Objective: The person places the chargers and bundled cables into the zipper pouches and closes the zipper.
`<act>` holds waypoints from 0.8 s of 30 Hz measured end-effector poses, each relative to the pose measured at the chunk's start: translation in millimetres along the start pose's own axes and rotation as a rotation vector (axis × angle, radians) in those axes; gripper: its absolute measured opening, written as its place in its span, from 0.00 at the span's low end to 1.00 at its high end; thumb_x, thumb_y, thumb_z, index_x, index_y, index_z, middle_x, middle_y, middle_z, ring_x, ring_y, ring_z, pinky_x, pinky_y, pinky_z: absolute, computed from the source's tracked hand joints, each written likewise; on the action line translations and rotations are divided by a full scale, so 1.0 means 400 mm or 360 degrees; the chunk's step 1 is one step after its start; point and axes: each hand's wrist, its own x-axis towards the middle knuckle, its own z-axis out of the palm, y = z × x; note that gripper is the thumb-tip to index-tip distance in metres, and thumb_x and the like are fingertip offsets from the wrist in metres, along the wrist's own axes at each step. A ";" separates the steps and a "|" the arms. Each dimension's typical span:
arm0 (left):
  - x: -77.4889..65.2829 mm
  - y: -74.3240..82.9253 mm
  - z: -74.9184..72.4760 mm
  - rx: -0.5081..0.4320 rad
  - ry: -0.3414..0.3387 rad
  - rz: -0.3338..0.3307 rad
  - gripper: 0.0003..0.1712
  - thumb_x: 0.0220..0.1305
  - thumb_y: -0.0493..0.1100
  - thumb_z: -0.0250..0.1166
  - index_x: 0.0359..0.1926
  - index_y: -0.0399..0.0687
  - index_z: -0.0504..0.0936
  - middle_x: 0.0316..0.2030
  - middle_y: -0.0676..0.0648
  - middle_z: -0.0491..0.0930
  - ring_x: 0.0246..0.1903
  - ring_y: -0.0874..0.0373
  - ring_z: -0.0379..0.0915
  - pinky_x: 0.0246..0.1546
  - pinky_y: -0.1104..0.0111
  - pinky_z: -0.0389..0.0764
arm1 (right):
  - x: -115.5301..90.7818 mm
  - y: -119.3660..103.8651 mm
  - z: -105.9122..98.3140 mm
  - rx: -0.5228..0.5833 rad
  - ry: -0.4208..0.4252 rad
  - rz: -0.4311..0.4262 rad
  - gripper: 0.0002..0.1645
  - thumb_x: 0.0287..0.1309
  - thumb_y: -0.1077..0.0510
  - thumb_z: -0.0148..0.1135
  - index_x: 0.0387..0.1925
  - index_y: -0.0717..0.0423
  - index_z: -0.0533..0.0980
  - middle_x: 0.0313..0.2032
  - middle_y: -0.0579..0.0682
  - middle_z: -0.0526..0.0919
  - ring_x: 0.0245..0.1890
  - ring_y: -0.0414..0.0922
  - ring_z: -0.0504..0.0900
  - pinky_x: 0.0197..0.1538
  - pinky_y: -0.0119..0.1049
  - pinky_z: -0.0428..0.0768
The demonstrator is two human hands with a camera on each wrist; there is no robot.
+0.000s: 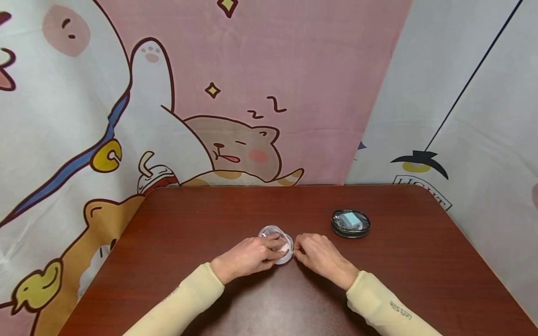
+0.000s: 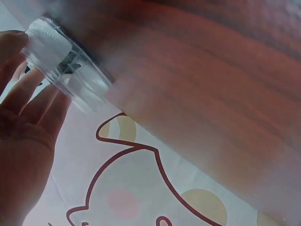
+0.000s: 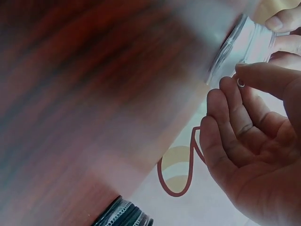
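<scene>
A small round clear pouch [image 1: 270, 229] with a pale rim lies on the table. My left hand [image 1: 252, 255] holds it from the left, fingers over its top. In the left wrist view, the fingers stand against the side of the clear pouch [image 2: 84, 77], and something dark shows through it. At the pouch's right edge, my right hand [image 1: 321, 255] has thumb and index finger pinched together. A tiny metal ring of the zipper pull [image 3: 241, 83] shows between those fingertips in the right wrist view. The contents are partly hidden by the left fingers.
An oval black-edged clear pouch [image 1: 350, 224] with a light blue item inside lies to the right, behind the right hand. The brown wooden table [image 1: 201, 210] ends at a printed cloth backdrop [image 1: 319, 93].
</scene>
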 end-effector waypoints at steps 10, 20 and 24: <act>-0.003 -0.009 -0.007 -0.0077 -0.0019 0.0110 0.15 0.67 0.42 0.72 0.54 0.53 0.90 0.64 0.49 0.79 0.68 0.51 0.72 0.64 0.62 0.75 | 0.002 0.010 -0.002 -0.0006 -0.0014 0.0035 0.12 0.52 0.62 0.76 0.25 0.47 0.78 0.25 0.38 0.77 0.23 0.38 0.76 0.25 0.34 0.74; -0.015 -0.021 -0.013 -0.0197 0.0002 0.0126 0.15 0.68 0.38 0.71 0.54 0.49 0.90 0.65 0.48 0.79 0.67 0.51 0.72 0.66 0.63 0.73 | -0.005 0.006 -0.008 0.0061 -0.0069 -0.0006 0.13 0.53 0.61 0.76 0.25 0.46 0.78 0.25 0.37 0.77 0.23 0.37 0.75 0.25 0.34 0.74; -0.021 -0.018 -0.009 -0.0130 0.0054 0.0050 0.17 0.66 0.35 0.71 0.55 0.47 0.88 0.64 0.49 0.80 0.66 0.52 0.74 0.66 0.63 0.73 | -0.009 0.002 -0.008 0.0081 -0.0078 -0.0016 0.13 0.54 0.60 0.76 0.25 0.45 0.78 0.25 0.36 0.78 0.23 0.37 0.76 0.26 0.34 0.75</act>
